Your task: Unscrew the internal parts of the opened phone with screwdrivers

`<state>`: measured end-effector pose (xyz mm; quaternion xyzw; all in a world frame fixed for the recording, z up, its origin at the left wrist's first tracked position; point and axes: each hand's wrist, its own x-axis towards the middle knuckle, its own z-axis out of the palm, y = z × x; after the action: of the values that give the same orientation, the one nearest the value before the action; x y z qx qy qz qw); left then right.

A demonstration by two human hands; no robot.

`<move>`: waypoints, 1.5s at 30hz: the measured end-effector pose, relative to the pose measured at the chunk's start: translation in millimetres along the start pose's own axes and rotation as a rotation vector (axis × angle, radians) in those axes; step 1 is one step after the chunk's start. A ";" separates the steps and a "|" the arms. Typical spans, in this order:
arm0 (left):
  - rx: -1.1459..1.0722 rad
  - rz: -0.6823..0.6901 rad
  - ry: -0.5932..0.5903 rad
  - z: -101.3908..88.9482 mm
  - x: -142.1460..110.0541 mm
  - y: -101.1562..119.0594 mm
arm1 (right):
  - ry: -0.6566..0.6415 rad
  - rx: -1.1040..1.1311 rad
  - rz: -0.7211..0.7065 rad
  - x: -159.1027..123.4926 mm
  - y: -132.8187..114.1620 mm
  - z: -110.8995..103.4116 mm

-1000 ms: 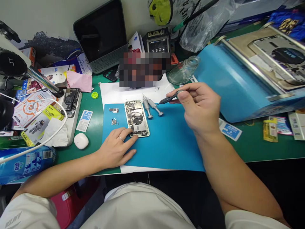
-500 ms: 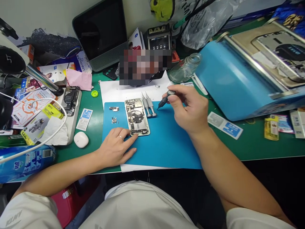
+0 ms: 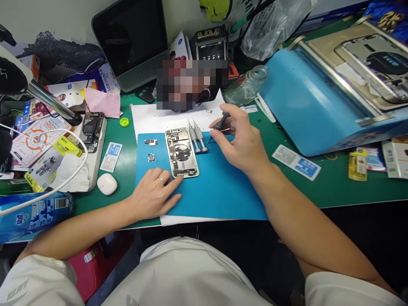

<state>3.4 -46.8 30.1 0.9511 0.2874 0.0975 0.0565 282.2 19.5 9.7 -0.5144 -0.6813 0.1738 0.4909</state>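
An opened phone [image 3: 181, 152] with its insides showing lies on a blue mat [image 3: 216, 187]. My left hand [image 3: 154, 193] rests flat on the mat with fingers spread, its fingertips touching the phone's near end. My right hand [image 3: 240, 142] is closed on a dark screwdriver [image 3: 219, 123], tip pointing down-left toward the mat's far edge. Two grey screwdrivers [image 3: 197, 137] lie side by side just right of the phone. Two small metal parts [image 3: 151, 149] sit on the mat left of the phone.
Another opened phone [image 3: 90, 131] lies on a white pad at left, beside a white earbud case [image 3: 106, 183] and a blue bottle [image 3: 32, 214]. A dark monitor [image 3: 130, 40], a glass jar [image 3: 245, 87] and a large blue machine [image 3: 318, 97] stand behind and right.
My right hand has moved left and down with the dark screwdriver, closer to the grey screwdrivers. The two grey screwdrivers now lie together. My left hand has stayed put.
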 end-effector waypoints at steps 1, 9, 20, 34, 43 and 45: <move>0.002 0.001 -0.001 0.3 0.0 0.1 | 0.002 0.008 -0.001 -2.0 -2.0 0.5; 0.012 0.014 -0.024 2.2 -0.1 0.4 | -0.074 0.263 -0.385 -35.0 -30.0 23.4; 0.023 0.006 -0.014 2.5 0.3 1.2 | -0.133 0.174 -0.505 -37.6 -35.0 35.6; 0.019 0.003 -0.022 2.9 0.5 0.9 | -0.170 0.267 -0.442 -39.9 -31.0 36.6; 0.023 -0.004 -0.043 3.0 0.5 1.0 | -0.163 0.221 -0.493 -38.8 -33.0 35.8; 0.019 0.000 -0.036 3.0 0.6 0.9 | -0.155 0.188 -0.526 -37.9 -34.0 35.2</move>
<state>5.0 -47.3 27.4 0.9532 0.2874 0.0776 0.0525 233.9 -18.1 0.3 -0.2575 -0.8078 0.1418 0.5110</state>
